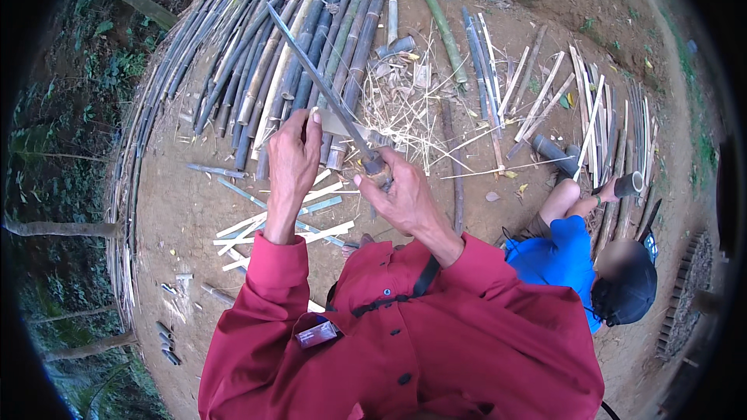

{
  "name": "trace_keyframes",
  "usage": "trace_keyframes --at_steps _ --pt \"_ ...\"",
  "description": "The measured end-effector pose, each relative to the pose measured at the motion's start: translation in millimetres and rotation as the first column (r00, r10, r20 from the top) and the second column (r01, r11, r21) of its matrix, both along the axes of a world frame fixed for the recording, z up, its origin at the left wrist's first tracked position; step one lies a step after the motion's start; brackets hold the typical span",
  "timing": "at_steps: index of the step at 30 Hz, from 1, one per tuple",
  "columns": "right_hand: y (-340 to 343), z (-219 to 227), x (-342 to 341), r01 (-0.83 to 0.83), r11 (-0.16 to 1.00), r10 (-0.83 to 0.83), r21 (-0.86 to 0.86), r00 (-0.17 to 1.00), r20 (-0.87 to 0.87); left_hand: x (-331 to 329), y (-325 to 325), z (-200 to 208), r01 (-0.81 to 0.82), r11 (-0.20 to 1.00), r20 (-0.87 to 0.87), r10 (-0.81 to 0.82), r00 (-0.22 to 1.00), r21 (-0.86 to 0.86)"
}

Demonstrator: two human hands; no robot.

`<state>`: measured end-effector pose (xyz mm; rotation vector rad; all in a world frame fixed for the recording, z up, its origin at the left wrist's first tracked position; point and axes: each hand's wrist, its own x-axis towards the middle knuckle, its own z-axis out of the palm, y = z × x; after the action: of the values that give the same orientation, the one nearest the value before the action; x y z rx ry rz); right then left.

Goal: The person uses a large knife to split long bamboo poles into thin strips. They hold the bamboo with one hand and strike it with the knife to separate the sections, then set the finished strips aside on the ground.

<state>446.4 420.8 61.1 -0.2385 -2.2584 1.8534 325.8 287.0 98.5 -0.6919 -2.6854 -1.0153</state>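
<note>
My right hand is wrapped round the wooden handle of a machete. The long grey blade slants up and to the left, past my left hand. Between thumb and fingers, my left hand pinches a short, flat, pale bamboo piece. That piece runs rightward and passes behind the blade; whether the two touch, I cannot tell. Both hands are raised in front of my chest. On the ground beneath them lie crossed split bamboo strips, some pale and some greenish.
Long bamboo poles lie piled ahead and to the left. Shavings litter the ground beside a green pole. At right, a person in blue sits holding a bamboo section, near more split strips.
</note>
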Motion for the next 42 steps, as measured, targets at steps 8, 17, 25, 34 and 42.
trace_keyframes --at_steps 8,17,25,34,42 --pt "9.0 -3.2 -3.7 -0.031 1.0 0.031 0.001 0.999 -0.029 8.1 17.9 2.5 -0.023 0.999 -0.026 0.024 0.999 0.034" --pt "16.9 -10.9 -2.4 0.059 0.989 -0.034 0.139 0.984 -0.177 5.6 27.7 -8.6 0.003 0.999 -0.075 0.001 0.997 0.051" --pt "21.5 1.2 -17.5 0.14 0.964 -0.083 0.228 0.967 -0.242 -7.2 39.7 10.4 0.039 0.999 -0.144 -0.04 0.989 -0.007" --pt "24.3 -4.8 -31.4 0.124 0.978 -0.095 0.169 0.981 -0.169 -25.5 44.2 8.5 0.027 1.0 -0.183 -0.025 0.983 0.009" --pt "-2.8 -137.0 -30.8 -0.027 0.996 0.004 0.084 0.965 0.264 -49.5 -7.5 -0.1 -0.166 0.984 -0.082 0.161 0.984 -0.058"
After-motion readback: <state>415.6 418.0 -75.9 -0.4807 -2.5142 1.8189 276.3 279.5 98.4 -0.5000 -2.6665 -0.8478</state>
